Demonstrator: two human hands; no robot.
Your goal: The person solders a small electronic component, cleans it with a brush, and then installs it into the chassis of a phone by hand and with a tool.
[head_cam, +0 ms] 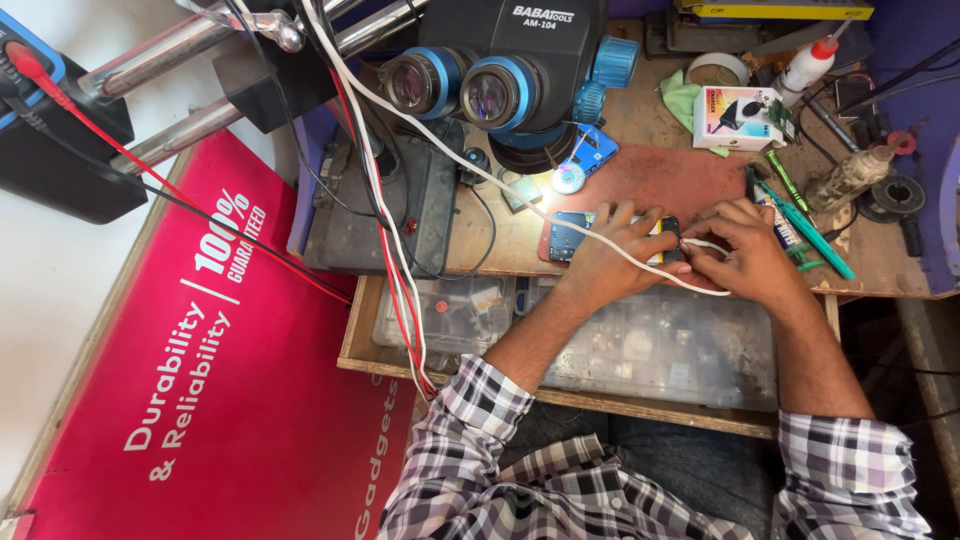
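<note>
My left hand (612, 255) rests on a small phone or circuit board (566, 237) that lies on the red-brown work mat (680, 175), pinning it down with spread fingers. My right hand (745, 250) pinches the end of a white cable (700, 244) right at the board's right edge, next to a small black-and-yellow part (668, 228). The cable runs left and up across my left hand toward the microscope (520, 70). What lies under my fingers is hidden.
A stereo microscope hangs over the bench's back. Green-handled tools (815, 235) lie right of my right hand. A small white box (738, 116), a squeeze bottle (806, 66) and tape roll (717, 67) stand behind. An open drawer holds clear parts boxes (660, 345). Red and white wires (395, 270) hang at left.
</note>
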